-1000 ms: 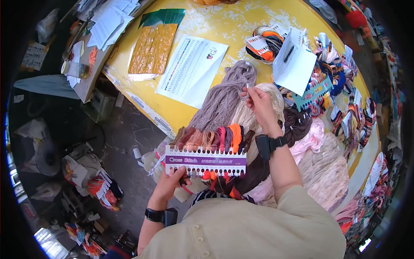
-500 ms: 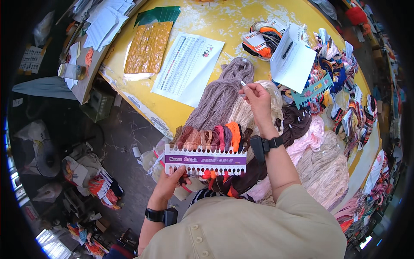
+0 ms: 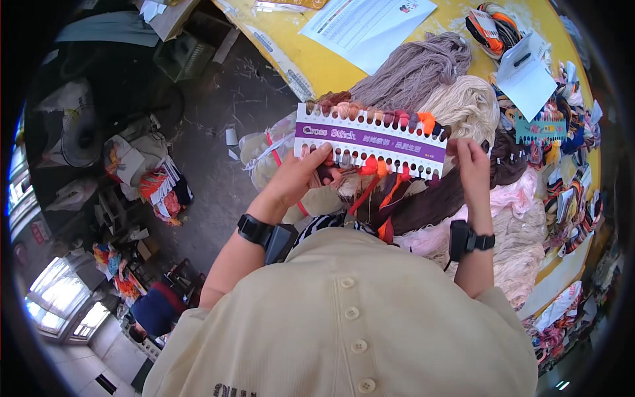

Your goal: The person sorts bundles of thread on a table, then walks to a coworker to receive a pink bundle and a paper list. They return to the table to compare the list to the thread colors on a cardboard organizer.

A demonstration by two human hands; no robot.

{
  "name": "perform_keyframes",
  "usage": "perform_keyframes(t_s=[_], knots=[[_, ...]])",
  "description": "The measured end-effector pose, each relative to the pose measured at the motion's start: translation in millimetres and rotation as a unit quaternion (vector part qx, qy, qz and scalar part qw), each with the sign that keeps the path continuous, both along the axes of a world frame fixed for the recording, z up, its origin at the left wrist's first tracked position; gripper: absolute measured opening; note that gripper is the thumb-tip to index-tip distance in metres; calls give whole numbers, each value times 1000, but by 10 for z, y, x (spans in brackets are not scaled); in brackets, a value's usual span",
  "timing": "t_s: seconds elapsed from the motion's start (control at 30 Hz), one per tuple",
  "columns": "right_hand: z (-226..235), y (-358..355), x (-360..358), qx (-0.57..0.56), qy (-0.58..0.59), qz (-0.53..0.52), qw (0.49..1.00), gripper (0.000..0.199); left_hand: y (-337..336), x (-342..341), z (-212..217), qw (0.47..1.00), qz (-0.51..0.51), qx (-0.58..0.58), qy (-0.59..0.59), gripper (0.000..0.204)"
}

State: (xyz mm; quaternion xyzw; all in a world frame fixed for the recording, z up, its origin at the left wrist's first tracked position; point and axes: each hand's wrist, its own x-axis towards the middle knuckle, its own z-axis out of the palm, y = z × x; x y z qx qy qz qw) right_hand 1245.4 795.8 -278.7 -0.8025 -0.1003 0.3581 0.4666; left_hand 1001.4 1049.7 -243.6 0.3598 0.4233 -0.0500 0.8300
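My left hand grips the lower left edge of a white and purple punched thread card, thumb on its face. Looped threads hang from the holes along both long edges: browns, peach, pink and orange above, reds, orange and dark tones below. At the card's right end is my right hand, fingers pinched together; what lies between them is too small to make out. Behind the card, a grey-mauve skein and a cream skein lie on the table. Dark brown yarn passes below the card's right half.
Pink yarn and a pale beige skein lie at right. A printed sheet rests on the yellow table. Farther right are a folded paper, a teal thread card and mixed bundles. Bagged yarn sits left of the card.
My right hand has come down from above the cream skein to the card's right end. The card now tilts down to the right, still in my left hand. The whole view has shifted.
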Motion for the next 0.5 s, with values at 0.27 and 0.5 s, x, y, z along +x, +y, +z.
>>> perform_keyframes(t_s=[0.27,0.5], knots=[[437,222,-886,275,289,-123,909,30,-19,-232,131,999,14,-1,-50,21],[645,274,-1313,216,200,-125,947,28,84,-485,423,994,-72,51,-64,25]])
